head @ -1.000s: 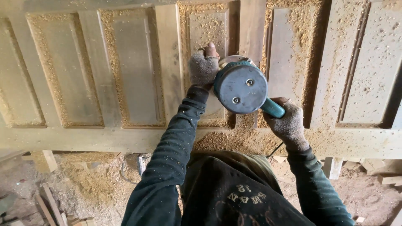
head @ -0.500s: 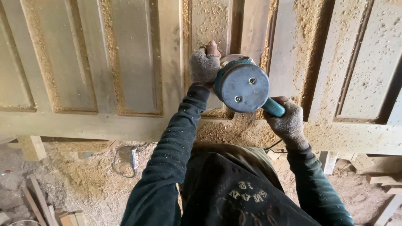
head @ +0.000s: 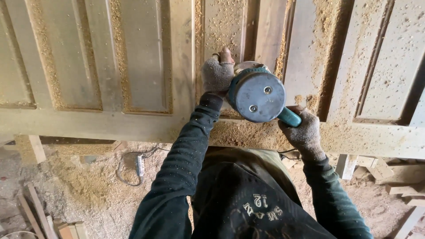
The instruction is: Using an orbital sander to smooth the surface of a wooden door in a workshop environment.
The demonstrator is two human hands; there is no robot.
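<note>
Nearest to us, at the bottom of the view, we see our own dark jacket (head: 248,199) flecked with wood dust, both dark sleeves reaching up and away. Beyond it on the left, the ground is covered with sawdust (head: 88,177), where a pale power strip (head: 140,165) lies with its cable looped beside it, and a few wood offcuts (head: 400,177) are stacked at the near right. Farther on, our right hand (head: 304,130), in a speckled grey glove, is clenched around the teal handle of a power router (head: 259,95), whose round blue-grey cap faces us. Our left hand (head: 218,73), in a fingerless grey glove, is wrapped around the left side of the router's body, one bare fingertip showing at the far edge. The router rests against the wooden door panel (head: 146,66), just right of the panel's middle, on a stile between two recessed fields; we cannot quite tell whether its base sits flat on the wood, since the motor body hides it. The door panel spans the whole far side of the view, its grooves and raised fields strewn with shavings, thickest along the rail near the router.
</note>
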